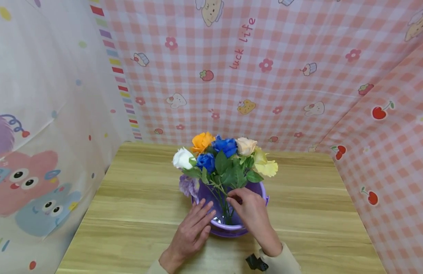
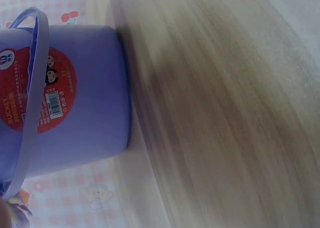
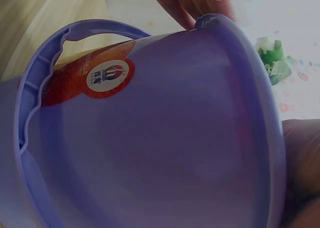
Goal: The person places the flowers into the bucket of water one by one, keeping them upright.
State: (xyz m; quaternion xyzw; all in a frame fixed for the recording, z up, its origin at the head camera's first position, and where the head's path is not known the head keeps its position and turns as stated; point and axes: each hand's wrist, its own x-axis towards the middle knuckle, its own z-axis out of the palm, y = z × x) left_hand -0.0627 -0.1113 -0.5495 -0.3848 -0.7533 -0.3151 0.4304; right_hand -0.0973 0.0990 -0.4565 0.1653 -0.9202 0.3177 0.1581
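Observation:
A purple bucket (image 1: 228,227) stands on the table, holding a bunch of roses. Their heads show above it: white (image 1: 183,158), orange (image 1: 202,142), blue (image 1: 225,147), cream (image 1: 246,146) and yellow (image 1: 266,166). A purple flower (image 1: 189,185) leans over the left rim. My left hand (image 1: 192,232) rests with extended fingers at the bucket's front-left rim. Over the front right of the opening, my right hand (image 1: 250,211) pinches a green rose stem between thumb and index finger; I cannot tell which head it carries. The right wrist view shows the bucket wall (image 3: 165,128) close up.
The bucket's handle (image 2: 37,87) hangs down over its red label (image 2: 55,107). Wooden table (image 1: 310,213) extends on both sides. A checkered cloth (image 1: 215,95) hangs behind it, with printed cloth on both sides. A black strap piece (image 1: 256,262) lies by the right sleeve.

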